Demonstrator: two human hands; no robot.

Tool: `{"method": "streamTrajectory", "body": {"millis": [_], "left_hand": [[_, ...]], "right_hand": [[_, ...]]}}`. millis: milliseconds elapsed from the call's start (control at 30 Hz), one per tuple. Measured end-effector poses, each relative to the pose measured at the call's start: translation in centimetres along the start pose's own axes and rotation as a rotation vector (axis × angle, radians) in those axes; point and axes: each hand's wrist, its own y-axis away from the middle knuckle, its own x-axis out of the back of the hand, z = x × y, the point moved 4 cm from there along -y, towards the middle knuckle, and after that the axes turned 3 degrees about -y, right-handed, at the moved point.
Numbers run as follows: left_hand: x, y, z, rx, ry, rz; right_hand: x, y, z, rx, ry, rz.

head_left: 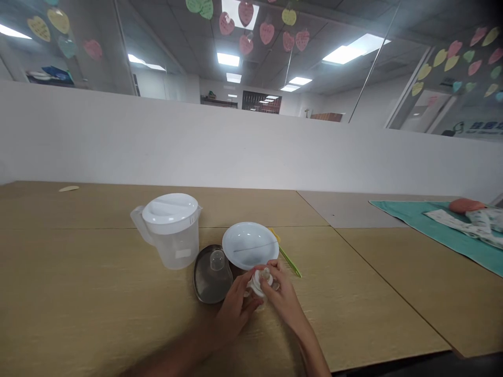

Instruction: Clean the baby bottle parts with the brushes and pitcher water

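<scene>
The table (98, 293) gives one level surface to everything around the bowl (239, 230). The jug (176, 241) stands upright left of the bowl, lid on, its handle turned away from it, which probably leaves the space by the hands free. The bowl itself sits just beyond the hands, probably for easy reach. Near its left edge lies the tray (210, 283), whose raised rim would stop the small clear cap (217, 260) in it from rolling off.

On the near side of the bowl, both hands are closed on the bottle (256, 283). The left hand (234, 306) wraps it from the left, thumb low, seemingly to steady it; the right hand (285, 298) comes from the other side, wrist bent inward, fingers and thumb curled about the white collar beside the nipple (266, 273). Whether the bottle's base touches the table I cannot tell.
</scene>
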Motion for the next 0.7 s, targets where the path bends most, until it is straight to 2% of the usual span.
{"method": "streamTrajectory", "body": {"millis": [167,333,533,700], "left_hand": [[-0.3,0.3,-0.9,0.04,0.013,0.012],[-0.5,0.5,-1.8,0.073,0.044,-0.003],[-0.4,0.6,-1.5,0.086,0.059,0.003],[-0.5,0.7,-1.3,0.036,0.026,-0.014]], "right_hand": [[-0.7,-1.1,0.1,0.012,-0.022,-0.089],[-1.5,-1.0,0.8,0.001,-0.004,0.004],[-1.3,0.1,1.3,-0.045,-0.027,0.01],[-0.4,1.8,0.3,-0.023,0.153,0.071]]}}
